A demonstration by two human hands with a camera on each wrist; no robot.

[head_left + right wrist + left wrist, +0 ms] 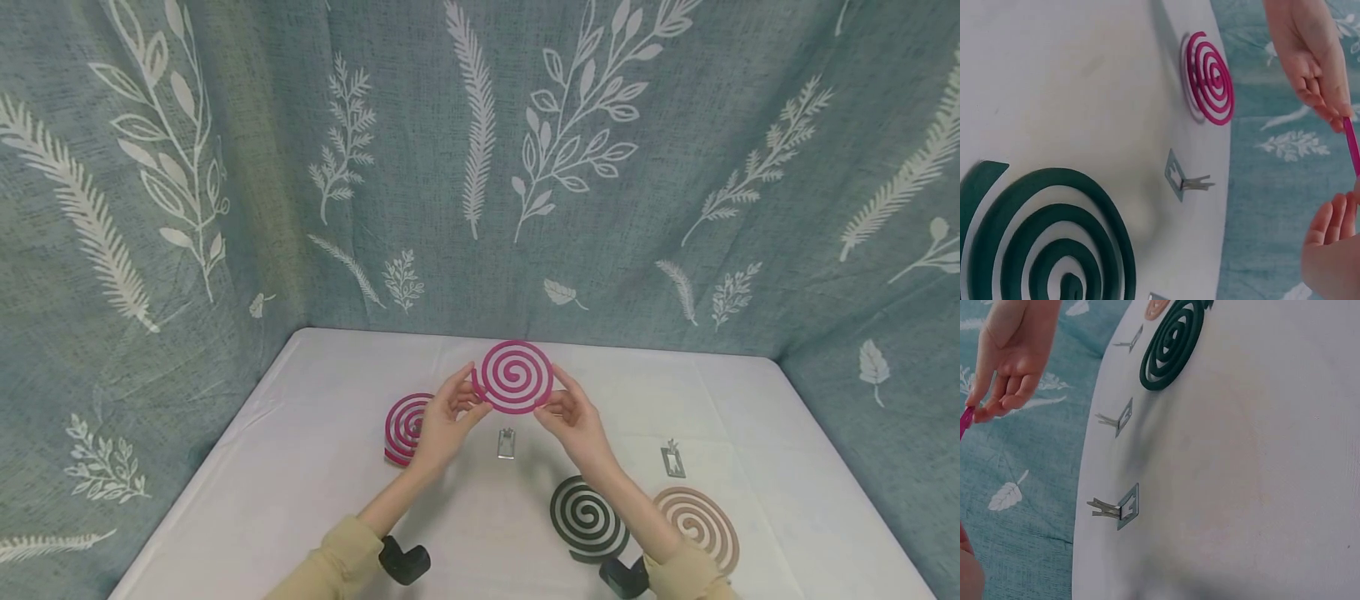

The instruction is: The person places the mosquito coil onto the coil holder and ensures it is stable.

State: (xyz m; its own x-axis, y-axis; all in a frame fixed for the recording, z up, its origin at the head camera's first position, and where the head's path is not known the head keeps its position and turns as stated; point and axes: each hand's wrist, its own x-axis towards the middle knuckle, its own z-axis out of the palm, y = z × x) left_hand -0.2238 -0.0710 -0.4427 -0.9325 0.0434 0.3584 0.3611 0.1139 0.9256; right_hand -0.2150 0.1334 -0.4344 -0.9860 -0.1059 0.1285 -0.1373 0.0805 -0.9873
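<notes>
A magenta mosquito coil (514,377) is held up above the far part of the table by both hands. My left hand (444,417) pinches its left edge between thumb and fingers. On the opposite edge my right hand (581,425) pinches it the same way. The right wrist view shows this raised coil (1352,145) nearly edge-on. Below it stands a small metal coil stand (506,444) with upright prongs. Another magenta coil (401,429) sits left, partly hidden by my left hand; the right wrist view shows it raised off the table, over its shadow.
A dark green coil (588,518) and a tan coil (701,529) lie near my right forearm, which partly covers them. Another metal stand (672,460) is at the right. Several stands line up in the left wrist view. A patterned blue-green curtain (480,283) borders the white table (300,467).
</notes>
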